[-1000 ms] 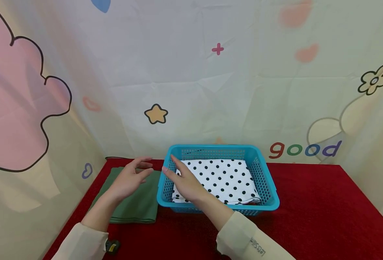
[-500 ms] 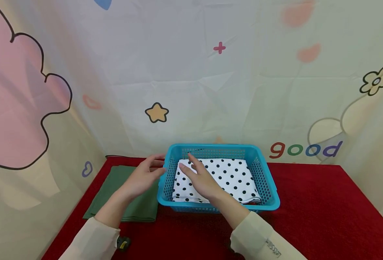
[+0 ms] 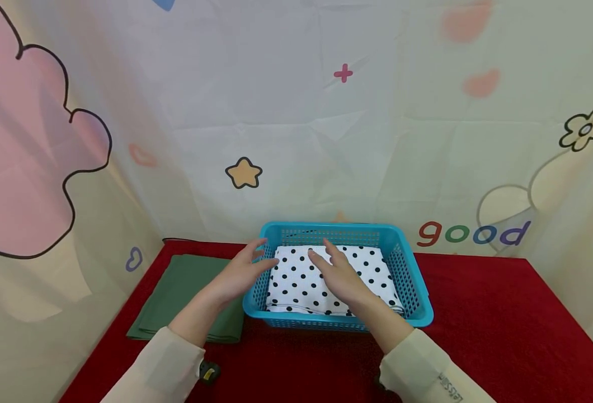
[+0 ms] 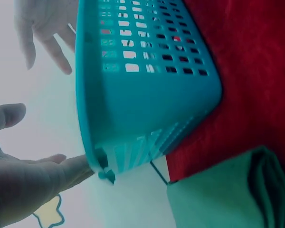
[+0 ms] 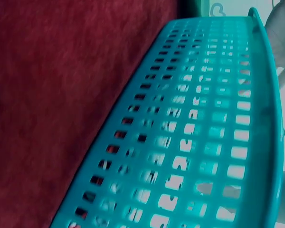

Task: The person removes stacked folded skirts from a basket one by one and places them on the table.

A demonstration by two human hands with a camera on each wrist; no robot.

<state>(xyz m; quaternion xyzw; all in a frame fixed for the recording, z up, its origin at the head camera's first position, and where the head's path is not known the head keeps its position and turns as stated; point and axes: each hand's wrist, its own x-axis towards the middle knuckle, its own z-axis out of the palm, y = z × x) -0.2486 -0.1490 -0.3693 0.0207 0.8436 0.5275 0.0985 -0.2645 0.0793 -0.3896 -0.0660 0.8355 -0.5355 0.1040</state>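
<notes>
A blue plastic basket point(image 3: 337, 321) with perforated walls holds a folded white cloth with black polka dots point(image 3: 296, 280). My left hand point(image 3: 238, 275) is over the basket's left rim, thumb and fingers spread apart. Above the dotted cloth is my right hand point(image 3: 344, 279), its fingers extended and holding nothing. Both palms roughly face each other. In the left wrist view the left hand point(image 4: 28, 183) overlaps the rim, with the right hand point(image 4: 47, 26) beyond. To the basket's left lies a folded green cloth point(image 3: 180, 288), partly hidden by the left forearm.
A red cloth covers the table point(image 3: 478, 313), running right and in front of the basket. Behind it hangs a pale printed curtain point(image 3: 296, 145) with a star, flower and lettering. A small dark device point(image 3: 208, 371) shows at the left wrist.
Both hands have moved right: the left from above the green cloth to the basket's left rim, the right farther across the dotted cloth. The basket and cloths have stayed in place.
</notes>
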